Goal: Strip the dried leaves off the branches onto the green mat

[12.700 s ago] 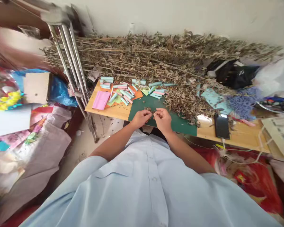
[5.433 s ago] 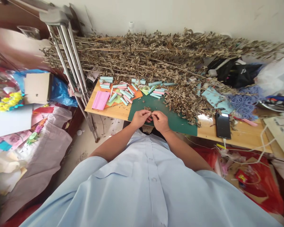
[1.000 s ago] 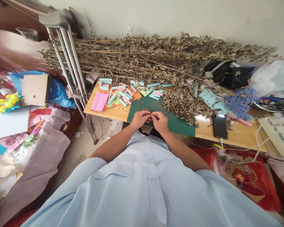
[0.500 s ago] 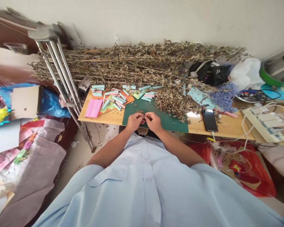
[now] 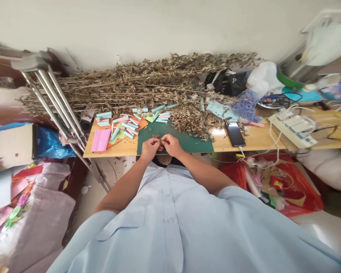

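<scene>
My left hand [image 5: 150,148] and my right hand [image 5: 172,145] meet at the front edge of a dark green mat [image 5: 187,143], fingers pinched together. Small brown dried leaves [image 5: 157,136] show at the fingertips; how much lies within the fingers is hidden. Just beyond my right hand a heap of loose dried leaves [image 5: 194,119] covers the mat's far part. To the left lie several short paper rolls [image 5: 128,126] in light blue and pink, some on orange and green paper. A stack of pink paper [image 5: 101,140] is beside them.
Dried leafy stalks [image 5: 125,85] line the wall side of the table. At right are a phone [image 5: 235,134] on a cable, blue paper [image 5: 221,110], purple yarn [image 5: 246,105] and a power strip [image 5: 292,127]. Metal crutches [image 5: 57,102] lean at the left.
The view has swung right, so the table and hands appear further left. Both hands stay pinched together at the mat's front edge, with only slight finger movement.
</scene>
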`<state>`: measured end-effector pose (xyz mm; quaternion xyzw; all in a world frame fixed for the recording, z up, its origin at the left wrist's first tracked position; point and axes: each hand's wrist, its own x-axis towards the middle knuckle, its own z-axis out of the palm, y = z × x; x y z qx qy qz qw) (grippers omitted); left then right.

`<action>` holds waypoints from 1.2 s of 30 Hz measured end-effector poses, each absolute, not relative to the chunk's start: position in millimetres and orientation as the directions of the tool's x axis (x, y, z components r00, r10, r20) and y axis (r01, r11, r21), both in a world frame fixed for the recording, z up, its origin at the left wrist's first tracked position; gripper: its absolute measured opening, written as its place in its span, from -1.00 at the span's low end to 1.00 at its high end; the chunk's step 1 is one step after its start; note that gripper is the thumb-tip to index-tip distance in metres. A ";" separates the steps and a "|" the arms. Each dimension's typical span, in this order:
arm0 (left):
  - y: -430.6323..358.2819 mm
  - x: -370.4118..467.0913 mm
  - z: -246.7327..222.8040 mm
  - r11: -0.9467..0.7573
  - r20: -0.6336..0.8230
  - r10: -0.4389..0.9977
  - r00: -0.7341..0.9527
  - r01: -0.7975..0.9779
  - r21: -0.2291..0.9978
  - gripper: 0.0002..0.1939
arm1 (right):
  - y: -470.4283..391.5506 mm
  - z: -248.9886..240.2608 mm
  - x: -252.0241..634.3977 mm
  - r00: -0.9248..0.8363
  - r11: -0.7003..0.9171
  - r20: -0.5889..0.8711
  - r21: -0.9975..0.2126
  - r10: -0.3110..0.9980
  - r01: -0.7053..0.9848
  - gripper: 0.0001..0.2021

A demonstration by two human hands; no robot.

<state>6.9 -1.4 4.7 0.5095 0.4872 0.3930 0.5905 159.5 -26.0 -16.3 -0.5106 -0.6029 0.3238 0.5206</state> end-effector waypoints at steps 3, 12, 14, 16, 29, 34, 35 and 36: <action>-1.6 6.3 2.2 0.132 -0.136 0.971 0.199 0.030 0.991 -0.76 | -22.6 -14.5 160.7 0.055 0.242 0.257 -0.949 0.965 0.203 -0.93; -1.4 6.7 -1.5 0.091 -0.093 0.978 0.187 0.016 0.996 -0.70 | -11.4 -22.2 164.9 0.119 0.181 0.184 -0.983 0.976 0.031 -0.90; -0.6 6.7 -1.3 0.093 -0.094 0.975 0.200 0.019 0.996 -0.67 | -11.2 -23.2 163.6 0.120 0.206 0.216 -0.974 0.969 0.090 -0.90; 0.7 7.0 -1.0 0.080 -0.084 0.974 0.211 0.029 0.996 -0.64 | -11.2 -23.6 162.8 0.110 0.230 0.245 -0.964 0.963 0.130 -0.91; 7.0 12.5 3.9 0.077 -0.083 0.989 0.122 0.056 0.995 -0.58 | -9.9 -23.8 161.2 0.082 0.305 0.323 -0.935 0.943 0.184 -0.86; 9.1 12.6 5.1 0.096 -0.104 0.980 0.170 0.057 0.994 -0.61 | -7.7 -23.0 162.0 0.077 0.277 0.304 -0.928 0.950 0.249 -0.84; 9.3 12.4 5.6 0.099 -0.108 0.976 0.187 0.056 0.993 -0.61 | -7.2 -23.1 161.9 0.085 0.273 0.303 -0.926 0.949 0.261 -0.84; 9.4 12.2 6.3 0.103 -0.113 0.975 0.191 0.059 0.993 -0.61 | -6.8 -23.3 161.8 0.094 0.268 0.302 -0.925 0.949 0.269 -0.84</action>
